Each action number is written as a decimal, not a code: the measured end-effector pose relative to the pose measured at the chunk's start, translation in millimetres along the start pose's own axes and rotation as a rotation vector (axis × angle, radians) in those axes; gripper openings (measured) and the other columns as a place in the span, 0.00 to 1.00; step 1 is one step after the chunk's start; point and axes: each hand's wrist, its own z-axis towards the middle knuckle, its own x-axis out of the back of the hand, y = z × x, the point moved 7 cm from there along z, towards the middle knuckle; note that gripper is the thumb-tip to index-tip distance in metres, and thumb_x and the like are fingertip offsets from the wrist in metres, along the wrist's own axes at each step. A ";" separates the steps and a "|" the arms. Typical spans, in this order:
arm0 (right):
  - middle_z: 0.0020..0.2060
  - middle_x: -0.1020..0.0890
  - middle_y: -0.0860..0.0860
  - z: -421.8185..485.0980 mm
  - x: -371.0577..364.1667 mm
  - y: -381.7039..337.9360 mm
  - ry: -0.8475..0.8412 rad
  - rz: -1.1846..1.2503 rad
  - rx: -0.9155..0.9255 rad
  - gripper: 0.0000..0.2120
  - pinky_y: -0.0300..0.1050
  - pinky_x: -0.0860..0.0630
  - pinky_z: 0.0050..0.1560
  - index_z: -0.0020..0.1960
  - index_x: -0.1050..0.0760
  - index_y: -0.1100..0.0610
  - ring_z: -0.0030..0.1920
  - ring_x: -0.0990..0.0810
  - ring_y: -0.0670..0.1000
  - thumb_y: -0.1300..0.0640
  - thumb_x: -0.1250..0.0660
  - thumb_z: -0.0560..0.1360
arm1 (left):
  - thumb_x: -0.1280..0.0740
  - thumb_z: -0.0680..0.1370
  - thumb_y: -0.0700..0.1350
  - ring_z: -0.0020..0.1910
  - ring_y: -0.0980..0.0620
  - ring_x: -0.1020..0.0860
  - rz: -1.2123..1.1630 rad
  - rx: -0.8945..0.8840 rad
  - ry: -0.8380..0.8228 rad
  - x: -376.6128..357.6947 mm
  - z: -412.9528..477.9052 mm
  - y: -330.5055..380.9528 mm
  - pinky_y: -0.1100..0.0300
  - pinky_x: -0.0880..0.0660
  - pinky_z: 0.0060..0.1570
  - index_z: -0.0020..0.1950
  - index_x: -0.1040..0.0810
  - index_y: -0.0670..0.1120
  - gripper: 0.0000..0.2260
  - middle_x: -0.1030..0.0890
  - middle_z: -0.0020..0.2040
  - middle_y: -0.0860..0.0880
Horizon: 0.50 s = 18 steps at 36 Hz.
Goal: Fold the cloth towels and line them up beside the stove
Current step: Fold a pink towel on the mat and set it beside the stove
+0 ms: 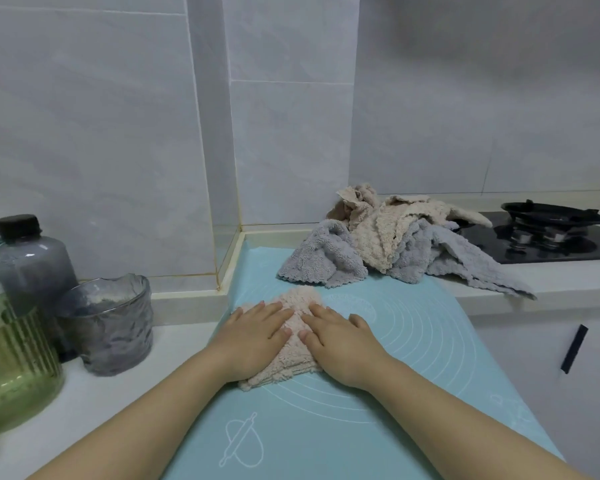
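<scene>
A folded beige towel lies on the light blue silicone mat in front of me. My left hand presses flat on its left side, fingers straight. On the right side of the towel my right hand lies flat in the same way. Behind them a loose heap of towels sits at the mat's far edge: a grey towel at the left, a crumpled beige towel on top, another grey towel trailing right. The black stove is at the far right.
At the left stand a dark-capped bottle, a grey textured cup and a green ribbed glass container. Tiled walls form a corner behind. A white cabinet front with a black handle drops off right of the mat.
</scene>
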 end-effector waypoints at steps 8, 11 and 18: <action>0.72 0.34 0.48 -11.5 16.1 6.4 0.195 0.426 -0.028 0.21 0.46 0.44 0.71 0.72 0.37 0.49 0.72 0.37 0.50 0.45 0.49 0.81 | 0.45 0.81 0.45 0.70 0.54 0.35 -0.264 0.067 0.446 23.3 -27.7 -8.2 0.64 0.40 0.65 0.70 0.32 0.51 0.17 0.32 0.71 0.53; 0.72 0.34 0.52 -15.8 20.2 18.0 0.279 0.474 -0.141 0.28 0.47 0.40 0.69 0.74 0.42 0.55 0.71 0.36 0.53 0.42 0.47 0.79 | 0.43 0.80 0.45 0.65 0.48 0.31 -0.323 0.253 0.606 33.5 -45.0 -21.1 0.58 0.34 0.59 0.70 0.32 0.47 0.18 0.27 0.66 0.48; 0.51 0.23 0.55 -8.6 15.0 18.2 0.237 0.176 -0.217 0.21 0.51 0.34 0.59 0.46 0.28 0.58 0.60 0.30 0.57 0.39 0.44 0.76 | 0.42 0.79 0.53 0.65 0.40 0.35 -0.311 0.432 0.486 21.7 -49.1 -32.3 0.51 0.34 0.60 0.73 0.44 0.45 0.26 0.32 0.66 0.40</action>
